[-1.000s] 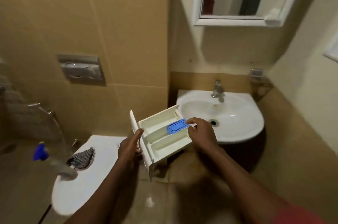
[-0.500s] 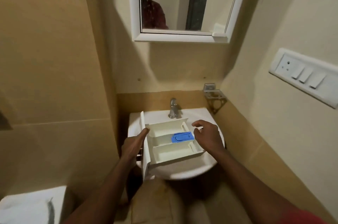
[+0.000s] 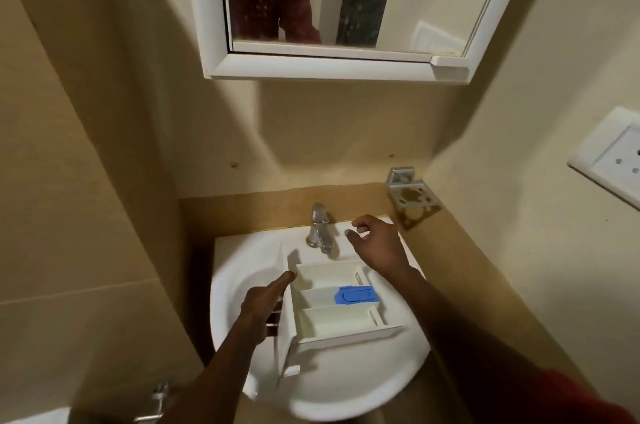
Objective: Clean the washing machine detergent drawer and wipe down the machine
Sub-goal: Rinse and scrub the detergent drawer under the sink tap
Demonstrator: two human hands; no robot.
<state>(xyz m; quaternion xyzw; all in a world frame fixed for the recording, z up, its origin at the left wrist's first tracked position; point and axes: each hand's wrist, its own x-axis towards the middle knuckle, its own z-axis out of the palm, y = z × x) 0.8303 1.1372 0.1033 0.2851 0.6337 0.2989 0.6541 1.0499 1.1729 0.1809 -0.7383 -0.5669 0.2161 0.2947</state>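
Observation:
The white detergent drawer point(image 3: 332, 316), with a blue insert point(image 3: 356, 295) in its middle compartment, is held over the white sink point(image 3: 242, 271). My left hand point(image 3: 265, 306) grips the drawer's front panel on the left, thumb along the top edge. My right hand point(image 3: 375, 243) is off the drawer and hovers just right of the chrome tap point(image 3: 319, 224), fingers loosely curled, holding nothing. The washing machine is out of view.
A white-framed mirror point(image 3: 332, 8) hangs above the sink. A metal holder point(image 3: 412, 202) is fixed to the wall at the right, beside a white switch plate point(image 3: 613, 160). A chrome fitting point(image 3: 157, 399) shows at the lower left.
I have carried the drawer from beside the toilet to over the sink. My right hand has let go of the drawer's right end and moved up toward the tap.

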